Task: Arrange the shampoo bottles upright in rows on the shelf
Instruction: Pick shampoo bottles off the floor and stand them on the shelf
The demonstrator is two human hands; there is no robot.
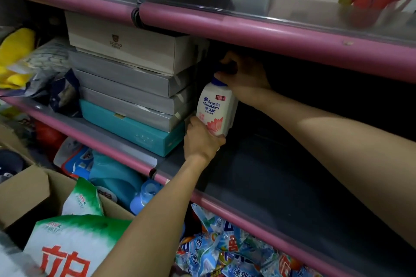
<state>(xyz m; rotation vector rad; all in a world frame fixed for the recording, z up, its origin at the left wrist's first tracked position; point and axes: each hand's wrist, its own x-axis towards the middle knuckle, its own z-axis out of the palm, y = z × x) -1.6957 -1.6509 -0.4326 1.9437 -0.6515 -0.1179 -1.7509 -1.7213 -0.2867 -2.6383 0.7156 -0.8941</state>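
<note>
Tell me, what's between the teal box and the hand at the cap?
The head view shows the white shampoo bottle between the teal cardboard box and the right hand.

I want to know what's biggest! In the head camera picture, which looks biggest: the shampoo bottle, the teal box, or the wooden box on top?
1. Wooden box
2. Teal box, close behind; its back end is hidden, so unsure
3. Shampoo bottle, clearly smallest

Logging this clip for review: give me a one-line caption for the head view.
Left hand grips the base of a shampoo bottle, right hand its cap, beside stacked boxes.
</note>
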